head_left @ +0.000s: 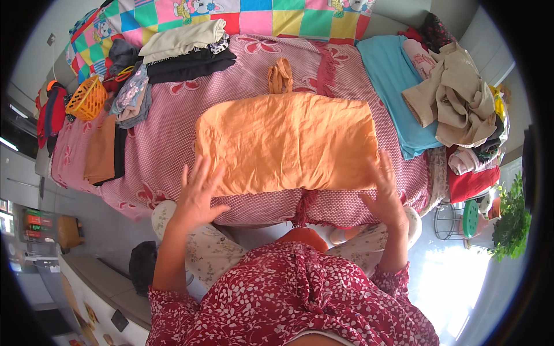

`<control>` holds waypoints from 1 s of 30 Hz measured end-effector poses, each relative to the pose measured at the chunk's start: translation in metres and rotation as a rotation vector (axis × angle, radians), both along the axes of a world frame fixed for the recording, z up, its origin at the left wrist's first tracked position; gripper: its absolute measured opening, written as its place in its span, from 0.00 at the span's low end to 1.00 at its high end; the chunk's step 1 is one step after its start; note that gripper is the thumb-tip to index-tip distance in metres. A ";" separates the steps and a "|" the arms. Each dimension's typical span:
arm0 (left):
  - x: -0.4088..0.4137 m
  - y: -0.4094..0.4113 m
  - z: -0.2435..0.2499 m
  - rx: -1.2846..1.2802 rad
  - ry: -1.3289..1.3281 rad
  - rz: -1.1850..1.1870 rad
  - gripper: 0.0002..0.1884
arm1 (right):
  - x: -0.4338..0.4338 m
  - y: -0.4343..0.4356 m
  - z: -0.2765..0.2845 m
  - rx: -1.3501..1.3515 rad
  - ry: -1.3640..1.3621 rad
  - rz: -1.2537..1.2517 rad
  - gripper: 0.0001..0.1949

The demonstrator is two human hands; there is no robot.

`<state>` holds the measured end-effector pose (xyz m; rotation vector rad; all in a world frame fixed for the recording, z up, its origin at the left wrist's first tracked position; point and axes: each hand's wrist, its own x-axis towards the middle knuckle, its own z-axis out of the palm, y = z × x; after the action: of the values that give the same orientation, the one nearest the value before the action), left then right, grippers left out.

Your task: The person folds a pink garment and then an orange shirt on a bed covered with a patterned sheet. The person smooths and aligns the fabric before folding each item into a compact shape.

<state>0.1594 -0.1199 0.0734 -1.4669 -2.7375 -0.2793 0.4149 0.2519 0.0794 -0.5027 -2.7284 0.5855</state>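
Note:
An orange garment [285, 142] lies before me, folded into a wide rectangle with some creases. From its far edge sticks out a looped orange strap or tie [280, 77]. My left hand [198, 192] is spread at the near left corner of the cloth, fingers apart and holding nothing. At the near right corner my right hand [384, 192] is likewise spread, its fingertips over or beside the edge. Whether either hand touches the fabric I cannot tell. Beneath the garment is a pink patterned cover [164, 160] with red fringe.
Folded dark and cream clothes [186, 47] lie at the far left, near an orange plastic basket [88, 98]. A brown folded garment [100, 149] sits at left. To the right are a blue folded cloth [389, 86] and a crumpled beige garment [458, 95]. A green stool [470, 218] stands at right.

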 end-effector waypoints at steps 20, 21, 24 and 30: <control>-0.059 -0.018 -0.063 0.723 -0.343 -0.061 0.09 | 0.006 0.047 -0.023 -0.158 0.274 -0.061 0.11; -0.059 -0.021 -0.054 0.787 -0.431 -0.048 0.07 | 0.012 0.045 -0.013 -0.257 0.295 -0.058 0.10; -0.055 -0.040 -0.025 0.915 -0.604 -0.112 0.08 | 0.031 0.042 0.011 -0.421 0.365 -0.093 0.06; -0.029 -0.036 0.033 1.174 -0.510 -0.040 0.08 | 0.055 0.040 0.023 -0.763 0.888 -0.222 0.07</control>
<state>0.1306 -0.1557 0.1065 -1.1096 -1.9688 -2.0161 0.4699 0.2919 0.1023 -0.5213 -1.5395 1.3842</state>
